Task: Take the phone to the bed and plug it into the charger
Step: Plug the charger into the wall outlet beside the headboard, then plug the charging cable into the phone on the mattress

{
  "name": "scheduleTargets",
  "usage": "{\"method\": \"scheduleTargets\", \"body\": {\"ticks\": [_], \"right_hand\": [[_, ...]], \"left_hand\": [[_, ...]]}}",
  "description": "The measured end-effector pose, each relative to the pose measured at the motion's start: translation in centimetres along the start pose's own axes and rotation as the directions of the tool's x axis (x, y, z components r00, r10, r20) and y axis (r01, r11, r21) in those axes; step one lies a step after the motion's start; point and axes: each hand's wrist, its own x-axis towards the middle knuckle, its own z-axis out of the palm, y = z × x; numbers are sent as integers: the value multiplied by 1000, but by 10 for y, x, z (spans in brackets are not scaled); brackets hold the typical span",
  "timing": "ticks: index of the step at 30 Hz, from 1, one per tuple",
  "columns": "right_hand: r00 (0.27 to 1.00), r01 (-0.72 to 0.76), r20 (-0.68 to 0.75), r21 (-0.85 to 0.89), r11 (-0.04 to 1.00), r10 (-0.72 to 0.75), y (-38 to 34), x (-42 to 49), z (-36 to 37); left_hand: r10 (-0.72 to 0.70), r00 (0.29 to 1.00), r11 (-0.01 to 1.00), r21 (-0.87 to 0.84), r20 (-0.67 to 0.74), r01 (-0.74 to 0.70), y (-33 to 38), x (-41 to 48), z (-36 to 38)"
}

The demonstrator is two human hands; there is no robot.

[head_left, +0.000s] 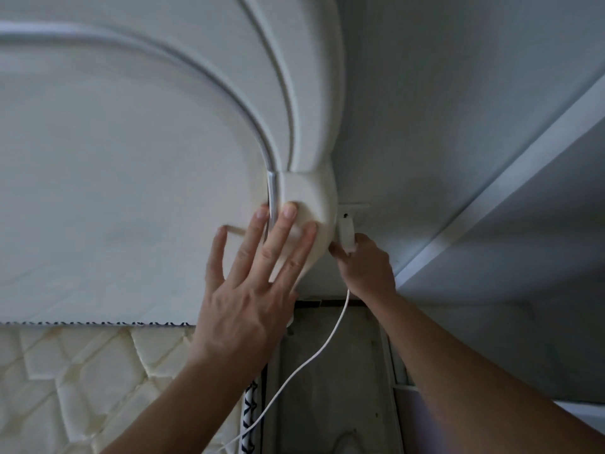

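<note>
My right hand (366,267) grips a white charger plug (346,231) and holds it against the wall beside the bed's headboard, just below a white wall socket plate (355,206). A white cable (314,355) runs from the plug down past my right wrist and off toward the lower left. My left hand (252,280) lies flat with its fingers spread on the cream headboard post (311,198). The phone is not in view.
The curved white headboard (131,126) fills the left and top. Under it lies a quilted cream mattress (65,381). A narrow gap with bare floor (330,371) runs between bed and grey wall (458,126). A white strip (491,198) crosses the wall diagonally.
</note>
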Motion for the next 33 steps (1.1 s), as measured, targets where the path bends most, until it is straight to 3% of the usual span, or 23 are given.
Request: {"method": "scheduleTargets", "body": {"ticks": [4,10,13,17,25,33], "right_hand": [[997,70,45,-154,986,-64,-28,-32,-56],[937,322,-7,-367,873,-348,-73,-108,-154],[884,397,-20,-495,773,-467,-86,-150,-196],[850,409,-58,-553,725,-524,-98,-198,-236],[818,410,-83,-609,679,-569,-105,-265,-249],[777,523,12,-568,636,-629,-134,-275,-216]], "left_hand": [[-24,992,997,-65,121,32,4,-6,-40],[-93,972,977,-170,216,131,11,2,-124],[-151,961,958,-206,231,200,15,4,-164],[-179,963,943,-244,202,227,24,-4,-205],[-174,977,936,-286,125,203,48,-28,-251],[-302,944,924,-206,131,324,16,-57,-249]]}}
